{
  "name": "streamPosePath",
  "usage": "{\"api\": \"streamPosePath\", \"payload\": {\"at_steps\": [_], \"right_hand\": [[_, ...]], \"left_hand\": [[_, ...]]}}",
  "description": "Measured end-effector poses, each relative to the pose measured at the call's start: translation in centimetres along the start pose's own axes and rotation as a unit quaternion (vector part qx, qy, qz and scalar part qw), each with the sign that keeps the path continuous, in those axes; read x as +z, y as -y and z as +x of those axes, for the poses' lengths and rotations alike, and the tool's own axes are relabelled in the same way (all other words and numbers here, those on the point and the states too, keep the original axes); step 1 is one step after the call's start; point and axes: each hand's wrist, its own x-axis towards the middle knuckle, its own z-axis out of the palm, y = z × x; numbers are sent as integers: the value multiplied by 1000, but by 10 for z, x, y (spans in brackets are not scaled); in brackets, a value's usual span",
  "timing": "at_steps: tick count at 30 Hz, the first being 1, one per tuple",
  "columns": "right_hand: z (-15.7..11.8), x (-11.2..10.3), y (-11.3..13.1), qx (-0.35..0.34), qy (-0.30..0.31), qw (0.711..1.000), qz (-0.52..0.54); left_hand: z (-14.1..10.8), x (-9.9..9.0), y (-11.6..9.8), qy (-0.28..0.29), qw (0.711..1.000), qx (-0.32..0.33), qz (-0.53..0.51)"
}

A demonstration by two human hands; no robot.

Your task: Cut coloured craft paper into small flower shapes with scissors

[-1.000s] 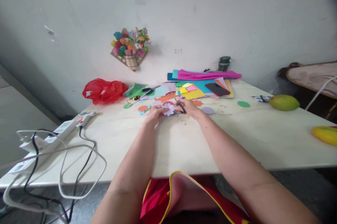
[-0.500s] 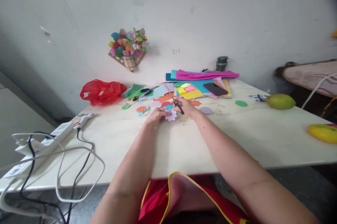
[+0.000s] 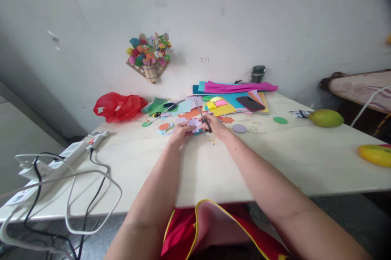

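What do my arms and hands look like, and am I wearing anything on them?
Both forearms are bare: no sleeve or watch shows. The left hand and right hand are ungloved; any rings are too small to tell. A small dark spot marks the right forearm near the wrist.

Paper flower (image 3: 194, 125): pale lilac. Scissors (image 3: 200, 111): grey blades, black handles. Desk (image 3: 210, 174): off-white, faintly marbled. Plastic bag (image 3: 117, 106): red. Long paper (image 3: 238, 87): magenta.

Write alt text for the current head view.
A person's left hand holds a lilac paper flower, the right hand scissors, over a pale table strewn with colored paper; artificial flowers hang on the wall behind.
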Motion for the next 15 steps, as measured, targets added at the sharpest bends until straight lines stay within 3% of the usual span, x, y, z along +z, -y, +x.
{"api": "streamPosePath", "payload": {"at_steps": [7, 15], "right_hand": [[-3, -9, 5, 40, 18, 999, -31], [-5, -16, 5, 67, 125, 986, -86]], "left_hand": [[1, 0, -3, -36, 998, 31, -45], [1, 1, -7, -74, 991, 42, -101]]}}
